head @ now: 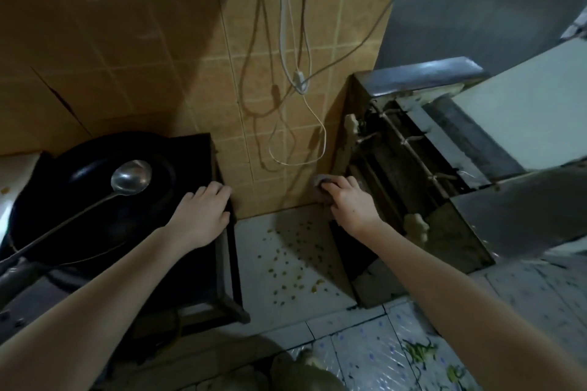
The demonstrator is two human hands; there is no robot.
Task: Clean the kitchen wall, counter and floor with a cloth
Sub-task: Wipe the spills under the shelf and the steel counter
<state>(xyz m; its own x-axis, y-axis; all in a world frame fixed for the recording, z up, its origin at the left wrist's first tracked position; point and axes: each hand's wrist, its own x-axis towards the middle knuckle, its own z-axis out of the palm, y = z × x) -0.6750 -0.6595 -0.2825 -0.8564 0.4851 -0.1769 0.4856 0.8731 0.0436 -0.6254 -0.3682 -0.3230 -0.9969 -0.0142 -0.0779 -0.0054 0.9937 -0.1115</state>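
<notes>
My right hand (347, 200) grips the cloth (320, 182) at the foot of the wall (270, 105), left hand (200, 216) resting loosely on the stove (197, 152) corner; I judge that wiping upward could snag the hanging cords (282, 28).

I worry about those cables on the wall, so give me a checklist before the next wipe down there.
1. Cloth gripped in right hand: ok, pressed low on the tiled wall.
2. Left hand braced: ok, resting on the black stove frame.
3. Cables clear of the cloth: not ok, white loop hangs close above it.
4. Crumbs cleared: not ok, many scattered on the grey surface.
5. Cloth clean enough: cannot tell, mostly hidden.
</notes>
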